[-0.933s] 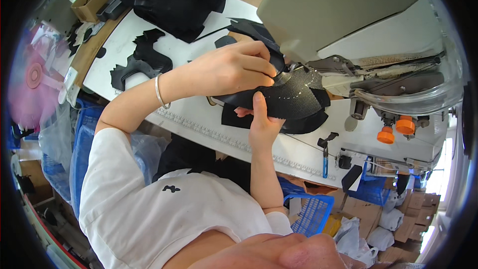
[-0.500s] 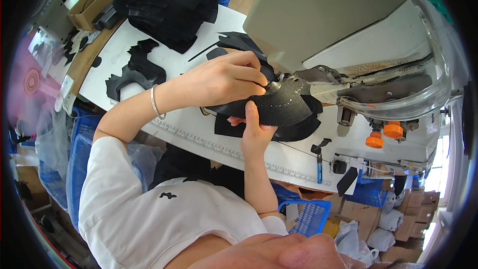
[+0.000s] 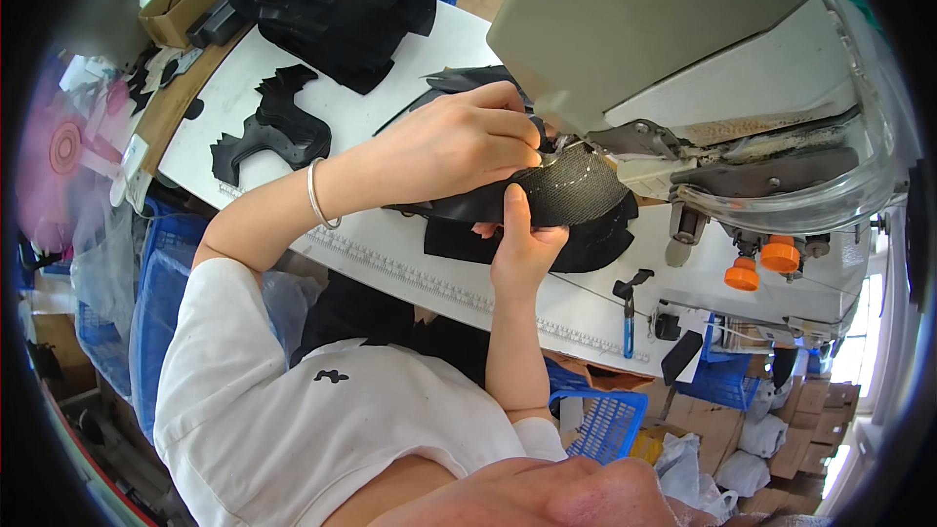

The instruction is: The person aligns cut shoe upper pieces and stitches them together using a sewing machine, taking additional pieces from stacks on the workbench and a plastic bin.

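Note:
A black mesh piece with a dotted light line [image 3: 586,185], which looks like a shoe upper, lies under the working end of a sewing machine [image 3: 654,29]. My left hand [image 3: 468,141], with a bangle on its wrist, is closed, its fingertips pinching the piece's far edge close to the machine's metal foot. The needle itself is hard to make out. My right hand [image 3: 527,244] grips the near edge of the same piece, thumb on top and fingers partly hidden underneath. More black pieces [image 3: 459,239] lie below and behind it on the white table [image 3: 381,224].
Stacked black pieces [image 3: 332,15] rise at the far left, with a smaller curved pile [image 3: 278,127] nearer. A blue-handled tool [image 3: 630,317] lies at the right front. Orange knobs [image 3: 779,254] jut from the machine. A blue basket [image 3: 610,425] stands below the table edge.
Both hands and the black mesh piece have shifted slightly rightward toward the machine in the picture. The whole view has also moved a little. Both hands keep their grip.

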`<action>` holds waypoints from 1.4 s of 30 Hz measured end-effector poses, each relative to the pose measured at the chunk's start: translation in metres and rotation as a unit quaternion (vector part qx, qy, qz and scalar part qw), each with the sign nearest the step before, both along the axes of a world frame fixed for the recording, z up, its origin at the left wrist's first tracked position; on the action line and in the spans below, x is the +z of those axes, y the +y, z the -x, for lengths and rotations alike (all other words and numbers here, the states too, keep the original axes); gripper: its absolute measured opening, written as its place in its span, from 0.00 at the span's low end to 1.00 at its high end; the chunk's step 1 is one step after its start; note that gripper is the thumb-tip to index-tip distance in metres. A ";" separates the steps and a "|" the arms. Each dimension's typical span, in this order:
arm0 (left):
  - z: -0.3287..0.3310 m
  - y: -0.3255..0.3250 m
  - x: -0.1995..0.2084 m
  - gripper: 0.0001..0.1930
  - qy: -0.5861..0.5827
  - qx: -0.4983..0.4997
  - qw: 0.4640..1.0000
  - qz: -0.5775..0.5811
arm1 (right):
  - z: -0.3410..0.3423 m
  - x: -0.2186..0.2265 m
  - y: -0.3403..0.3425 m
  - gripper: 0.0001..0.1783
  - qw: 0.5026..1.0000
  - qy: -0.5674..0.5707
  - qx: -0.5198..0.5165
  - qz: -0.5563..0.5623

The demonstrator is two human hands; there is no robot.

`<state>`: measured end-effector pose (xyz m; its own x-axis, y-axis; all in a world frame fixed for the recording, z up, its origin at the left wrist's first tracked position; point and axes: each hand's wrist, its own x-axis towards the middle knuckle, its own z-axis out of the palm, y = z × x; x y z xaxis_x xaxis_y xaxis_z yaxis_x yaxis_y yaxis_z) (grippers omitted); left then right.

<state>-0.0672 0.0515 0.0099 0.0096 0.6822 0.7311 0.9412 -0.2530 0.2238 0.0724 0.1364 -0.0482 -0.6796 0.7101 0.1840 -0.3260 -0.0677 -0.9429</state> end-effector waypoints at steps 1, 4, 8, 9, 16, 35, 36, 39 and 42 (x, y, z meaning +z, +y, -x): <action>-0.001 0.000 0.001 0.13 0.000 0.001 1.000 0.000 | 0.000 -0.001 0.000 0.09 1.000 0.000 0.001 0.000; -0.006 0.001 0.002 0.12 -0.003 0.018 1.000 0.002 | -0.001 -0.005 -0.001 0.09 1.000 0.013 -0.012 0.010; -0.014 0.005 0.000 0.11 -0.005 0.047 0.999 -0.006 | -0.002 -0.009 -0.008 0.09 0.998 0.006 -0.059 0.002; -0.017 0.006 -0.001 0.11 0.001 0.061 0.998 -0.008 | -0.002 -0.009 -0.010 0.09 0.997 0.004 -0.074 0.008; -0.039 0.012 -0.008 0.14 0.021 0.151 0.988 -0.023 | -0.011 -0.016 0.004 0.09 0.990 -0.016 -0.129 -0.050; 0.003 -0.006 -0.009 0.19 -0.079 0.003 0.996 0.042 | -0.022 0.012 0.041 0.12 0.987 -0.067 -0.092 -0.110; 0.007 -0.004 -0.009 0.22 -0.066 -0.014 0.998 0.016 | -0.023 0.012 0.048 0.10 0.988 -0.072 -0.074 -0.116; 0.008 0.000 -0.012 0.22 -0.016 -0.015 1.000 -0.017 | -0.027 0.021 0.054 0.09 0.982 -0.106 -0.057 -0.146; -0.002 -0.002 -0.013 0.20 0.038 0.030 0.998 -0.029 | -0.027 0.028 0.066 0.09 0.983 -0.124 -0.030 -0.132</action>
